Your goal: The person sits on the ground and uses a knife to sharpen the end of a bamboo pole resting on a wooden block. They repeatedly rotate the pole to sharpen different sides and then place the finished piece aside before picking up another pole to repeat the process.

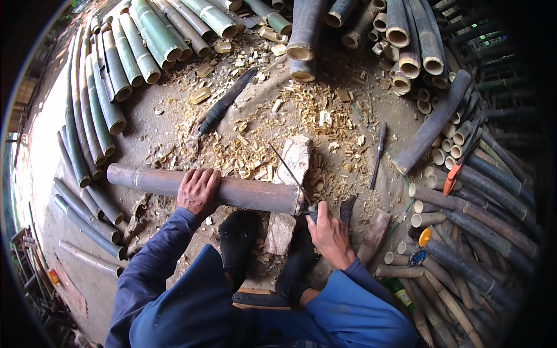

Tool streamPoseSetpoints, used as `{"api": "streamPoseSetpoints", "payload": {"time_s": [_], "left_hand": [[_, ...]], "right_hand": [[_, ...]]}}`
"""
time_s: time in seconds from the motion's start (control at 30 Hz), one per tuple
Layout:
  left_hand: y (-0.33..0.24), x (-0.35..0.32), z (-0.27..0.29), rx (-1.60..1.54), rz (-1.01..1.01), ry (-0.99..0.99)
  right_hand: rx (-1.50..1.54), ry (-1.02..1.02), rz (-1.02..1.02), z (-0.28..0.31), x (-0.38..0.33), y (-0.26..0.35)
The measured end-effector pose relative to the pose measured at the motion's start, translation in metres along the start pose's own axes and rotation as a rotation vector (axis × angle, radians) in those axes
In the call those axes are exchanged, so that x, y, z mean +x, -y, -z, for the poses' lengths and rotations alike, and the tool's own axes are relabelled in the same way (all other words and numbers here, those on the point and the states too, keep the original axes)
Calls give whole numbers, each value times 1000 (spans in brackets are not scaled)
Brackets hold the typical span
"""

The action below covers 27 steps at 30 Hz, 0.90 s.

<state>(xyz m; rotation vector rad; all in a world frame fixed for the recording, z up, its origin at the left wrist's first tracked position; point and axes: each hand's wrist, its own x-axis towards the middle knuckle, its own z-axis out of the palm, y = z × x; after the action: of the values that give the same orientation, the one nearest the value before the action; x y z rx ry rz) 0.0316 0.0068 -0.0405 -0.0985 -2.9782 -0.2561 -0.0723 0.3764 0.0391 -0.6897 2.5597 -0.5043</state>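
Note:
My left hand [199, 190] is wrapped over a thick brown bamboo pole [252, 194] that lies crosswise in front of my legs. The pole's right end rests across a pale, rough block [296, 155]. In my right hand [331, 235] is the handle of a knife, its thin dark blade [286, 164] slanting up and left past the pole's right end. Whether the blade touches the cut rim I cannot tell. The fingers around the handle are partly hidden. Beyond the pole, a large dark-handled blade [228, 100] lies on the ground among pale bamboo shavings [246, 156].
Green bamboo poles [139, 55] fan out at the far left; thicker ones [301, 43] lie at the back. Several stacked poles [493, 214] fill the right, with an orange-handled saw [452, 177] on them. A narrow dark tool [378, 155] lies right of the block.

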Motion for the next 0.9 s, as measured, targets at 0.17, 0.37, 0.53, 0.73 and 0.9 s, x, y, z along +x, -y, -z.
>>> {"api": "streamPoseSetpoints", "payload": {"time_s": [0.17,0.37,0.53,0.73,0.9], "left_hand": [[-3,-10,-2,46,18,-72],[-8,-8,-8,57,33,-95],[-13,21,45,-141,160,275],[18,39,33,-171,84,560],[7,28,24,-151,65,345]], "right_hand": [[89,-30,47,41,2,38],[-50,-30,-15,8,-1,7],[167,119,-63,29,8,12],[208,-237,197,28,1,29],[13,70,-41,11,1,1]]}}
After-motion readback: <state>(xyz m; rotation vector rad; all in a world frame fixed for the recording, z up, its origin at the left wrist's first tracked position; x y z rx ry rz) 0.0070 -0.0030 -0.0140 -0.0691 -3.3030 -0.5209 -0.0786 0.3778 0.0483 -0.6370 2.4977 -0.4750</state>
